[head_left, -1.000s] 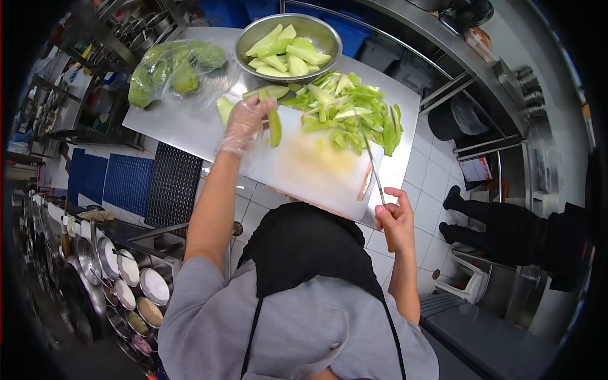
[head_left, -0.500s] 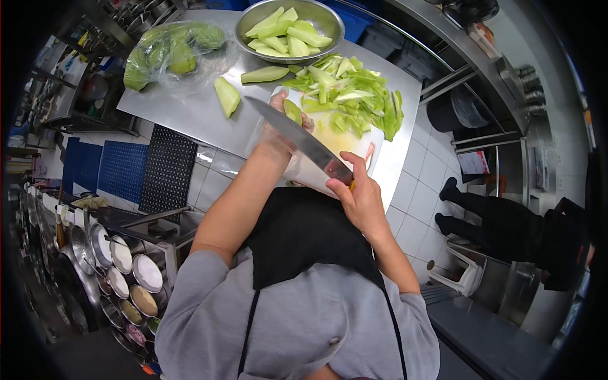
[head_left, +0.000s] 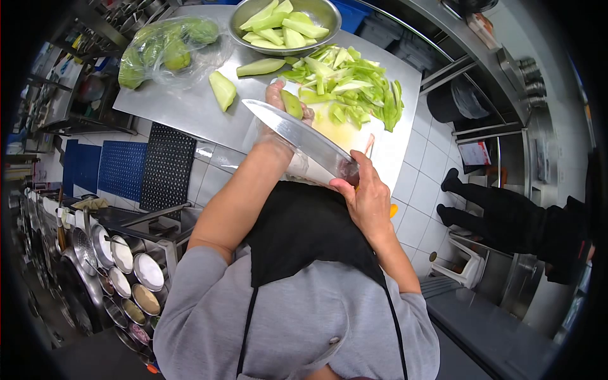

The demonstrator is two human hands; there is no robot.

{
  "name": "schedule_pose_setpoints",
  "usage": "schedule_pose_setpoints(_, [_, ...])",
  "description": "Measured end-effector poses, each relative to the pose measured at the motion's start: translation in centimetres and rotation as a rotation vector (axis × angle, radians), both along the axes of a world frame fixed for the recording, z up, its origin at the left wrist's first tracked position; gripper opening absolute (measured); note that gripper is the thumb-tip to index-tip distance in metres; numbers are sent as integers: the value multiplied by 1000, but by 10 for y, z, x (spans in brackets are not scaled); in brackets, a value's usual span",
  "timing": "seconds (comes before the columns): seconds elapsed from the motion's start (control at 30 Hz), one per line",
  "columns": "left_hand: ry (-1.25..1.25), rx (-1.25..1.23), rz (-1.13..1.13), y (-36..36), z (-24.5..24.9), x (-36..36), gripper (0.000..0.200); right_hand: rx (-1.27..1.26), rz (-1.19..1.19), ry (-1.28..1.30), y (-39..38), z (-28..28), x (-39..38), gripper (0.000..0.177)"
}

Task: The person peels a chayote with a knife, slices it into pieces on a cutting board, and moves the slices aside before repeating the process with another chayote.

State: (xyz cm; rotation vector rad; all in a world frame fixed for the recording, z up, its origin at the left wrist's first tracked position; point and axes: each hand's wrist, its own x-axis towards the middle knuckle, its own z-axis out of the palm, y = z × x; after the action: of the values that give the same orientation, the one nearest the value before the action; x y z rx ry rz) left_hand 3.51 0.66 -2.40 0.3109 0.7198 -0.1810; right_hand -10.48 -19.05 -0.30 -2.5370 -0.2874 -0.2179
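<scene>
My left hand, in what looks like a clear plastic glove, is closed around a pale green vegetable wedge above the white cutting board. In my right hand is a large kitchen knife, gripped near the base of its blade. Its blade slants up to the left across my left wrist and hides part of that hand. The yellow end of the handle shows beyond my right wrist. Green peelings are heaped on the board's far side and spill onto the metal table.
A steel bowl of peeled wedges stands at the back. Two loose pieces, a wedge and a longer one, lie left of the board. Farther left is a clear bag of green vegetables. A person in black stands at right.
The knife has rolled in my right hand, so its blade now shines brightly and the yellow handle end shows. My left hand keeps the wedge in nearly the same spot.
</scene>
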Motion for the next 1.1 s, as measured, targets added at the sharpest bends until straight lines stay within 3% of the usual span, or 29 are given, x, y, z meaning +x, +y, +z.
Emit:
schedule_pose_setpoints(0.17, [83,46,26,-6,8,4,35,-6,-10,-19,1,-2,1,73])
schedule_pose_setpoints(0.47, [-58,99,-5,-18,6,-5,23,27,-13,39,7,5,13,69])
schedule_pose_setpoints(0.67, [-363,-6,-16,-6,-27,-1,31,53,5,88,-2,4,5,68])
schedule_pose_setpoints(0.8, [-489,-21,-105,-19,-14,-17,36,148,7,151,3,13,17,67])
schedule_pose_setpoints(1.1, [-635,-37,-130,-9,-26,-9,46,117,31,201,-8,9,7,66])
